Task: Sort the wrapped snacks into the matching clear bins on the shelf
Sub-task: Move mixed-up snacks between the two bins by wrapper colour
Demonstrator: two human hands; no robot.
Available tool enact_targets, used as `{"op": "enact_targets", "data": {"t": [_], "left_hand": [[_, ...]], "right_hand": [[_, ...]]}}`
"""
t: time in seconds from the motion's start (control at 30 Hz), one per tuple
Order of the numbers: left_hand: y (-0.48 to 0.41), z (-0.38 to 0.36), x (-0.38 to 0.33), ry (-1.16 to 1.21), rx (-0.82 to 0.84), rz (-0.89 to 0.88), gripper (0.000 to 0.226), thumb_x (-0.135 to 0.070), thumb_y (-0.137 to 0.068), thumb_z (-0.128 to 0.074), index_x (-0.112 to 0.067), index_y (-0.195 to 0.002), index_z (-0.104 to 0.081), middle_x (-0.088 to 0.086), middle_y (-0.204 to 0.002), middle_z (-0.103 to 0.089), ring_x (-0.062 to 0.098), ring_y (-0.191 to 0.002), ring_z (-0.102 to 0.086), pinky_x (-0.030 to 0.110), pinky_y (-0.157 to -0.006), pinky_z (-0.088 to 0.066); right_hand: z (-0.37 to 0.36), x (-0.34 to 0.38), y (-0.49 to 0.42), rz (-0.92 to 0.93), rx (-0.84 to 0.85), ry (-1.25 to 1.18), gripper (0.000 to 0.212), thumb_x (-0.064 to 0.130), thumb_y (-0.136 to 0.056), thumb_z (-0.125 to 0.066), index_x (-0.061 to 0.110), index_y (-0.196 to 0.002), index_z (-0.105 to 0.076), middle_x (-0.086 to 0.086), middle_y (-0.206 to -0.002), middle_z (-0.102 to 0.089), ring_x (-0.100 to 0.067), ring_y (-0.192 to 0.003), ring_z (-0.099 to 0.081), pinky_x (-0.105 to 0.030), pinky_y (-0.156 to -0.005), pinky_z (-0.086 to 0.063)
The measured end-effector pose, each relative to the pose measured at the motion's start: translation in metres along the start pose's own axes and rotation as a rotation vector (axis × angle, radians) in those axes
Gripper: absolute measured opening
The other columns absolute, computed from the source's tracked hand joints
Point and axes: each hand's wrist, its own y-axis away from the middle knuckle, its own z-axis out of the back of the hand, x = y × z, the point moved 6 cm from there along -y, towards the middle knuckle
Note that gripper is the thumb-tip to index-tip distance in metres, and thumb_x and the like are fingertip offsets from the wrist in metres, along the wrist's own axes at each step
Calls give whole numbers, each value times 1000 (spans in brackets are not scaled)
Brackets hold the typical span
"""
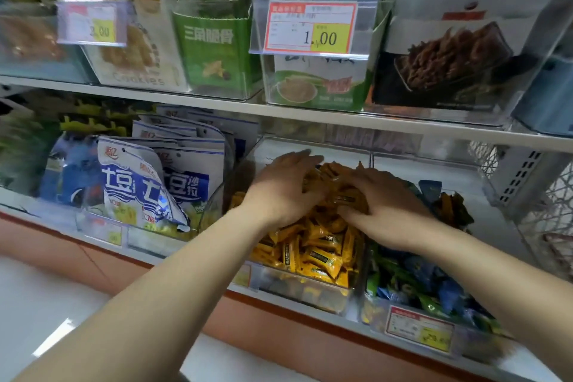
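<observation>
Corralling yellow snacks (pixel 313 254) in the matching bin (pixel 344 149), probably to stop spillover: with left hand (pixel 285 184) flat, fingers straight; with right hand (pixel 386 206) curled round a handful.

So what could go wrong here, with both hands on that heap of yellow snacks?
1. The left hand and right hand rest on yellow snacks heaped high in their bin. A push may tip some sideways into the blue and green snacks, undoing the sorting.
2. The heap stands above the bin's front wall, so packets might slide out to the floor.
3. A few orange packets at the back of the neighbouring bin could be missed.
</observation>
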Motion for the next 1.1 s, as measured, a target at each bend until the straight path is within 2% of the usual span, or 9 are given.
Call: {"op": "enact_targets", "data": {"t": [0.1, 0.2, 0.33, 0.43, 0.57, 0.67, 0.8, 0.93, 1.1], "left_hand": [[-11, -20, 2, -123, 276, -83, 73, -78, -87, -36, -48, -151, -21, -12, -164, -17, 22, -148, -21, 43, -118, -24], [-7, -21, 20, -201, 267, -71, 74, -79, -84, -32, -46, -150, -28, -13, -162, -22, 23, -143, -33, 41, -110, -37], [-1, -5, 40, -164, 234, -30, 67, -79, -77, -36, -51, -138, -43, -15, -151, -40, 16, -129, -48, 34, -96, -47], [-1, -1, 46, -25, 363, 57, 63, -76, -72, -48, -54, -131, -51, -12, -138, -54, 15, -117, -56, 35, -95, -50], [-28, 4, 43, 88, 266, 154, 50, -71, -76, -52, -43, -115, -66, -15, -118, -62, 10, -104, -58, 28, -86, -48], [-64, -6, 45, 45, 165, 136, 43, -47, -95, -57, -30, -134, -56, -4, -137, -57, 17, -123, -53, 30, -101, -42], [-93, -38, 49, 71, 349, 169, 58, -36, -97, -59, -21, -150, -39, 4, -152, -43, 22, -137, -41, 31, -110, -32], [-100, -51, 58, 96, 429, 147, 43, -30, -96, -59, -16, -136, -54, 9, -137, -55, 22, -118, -52, 28, -91, -39], [-100, -50, 65, 157, 405, 123, 43, -30, -93, -65, -16, -133, -56, 6, -121, -55, 6, -88, -49, 19, -66, -37]], "right_hand": [[-9, 1, 15, 29, 79, 3, 82, 76, -87, -35, 38, -156, -12, 10, -164, -11, -17, -149, -18, -37, -119, -24], [-13, 8, 14, 97, 61, 41, 88, 84, -79, -20, 41, -155, -6, 17, -164, -2, -14, -150, -11, -36, -121, -19], [-16, 18, -10, 138, 131, -11, 84, 80, -84, -35, 44, -154, -7, 22, -163, 6, -14, -151, -6, -37, -120, -20], [-17, 24, -32, 124, 204, 9, 86, 76, -87, -41, 43, -155, 0, 19, -164, 9, -17, -152, -4, -40, -118, -18], [-22, 33, -42, 180, 243, 155, 80, 79, -87, -35, 43, -155, -12, 12, -165, -6, -21, -150, -16, -43, -115, -24], [-24, 33, -37, 181, 223, 166, 76, 80, -86, -30, 47, -153, -14, 11, -164, -13, -23, -147, -26, -41, -111, -31], [-27, 28, -32, 88, 156, 159, 79, 80, -86, -30, 39, -152, -23, 7, -158, -31, -24, -134, -44, -41, -104, -43], [-26, 25, -29, 60, 147, 122, 79, 79, -86, -33, 37, -152, -26, 8, -157, -32, -23, -137, -41, -39, -107, -39], [-27, 27, -30, 58, 137, 97, 78, 80, -85, -34, 38, -151, -27, 9, -159, -29, -21, -139, -38, -40, -111, -35]]}}
